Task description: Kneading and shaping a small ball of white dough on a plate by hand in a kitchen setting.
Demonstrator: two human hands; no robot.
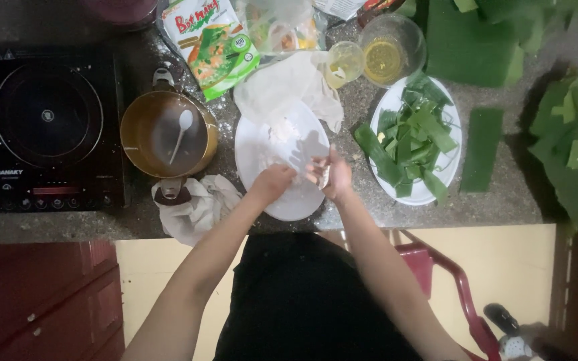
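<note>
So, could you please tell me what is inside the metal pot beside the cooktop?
Inside the metal pot a white spoon lies with its bowl toward the far rim. The pot's bottom looks greyish; the dim picture does not show whether any liquid or batter lies there.

I am seeing my hands hemmed in over the white plate [257, 152]: the brass pot [168, 134] with its spoon [182, 130] is crowding the left, the plate of green leaf strips [413, 137] is blocking the right, and a cup [344, 63] and glass bowl [391, 48] are standing behind. Bare counter [510, 194] is lying open beyond the leaf plate.
</note>
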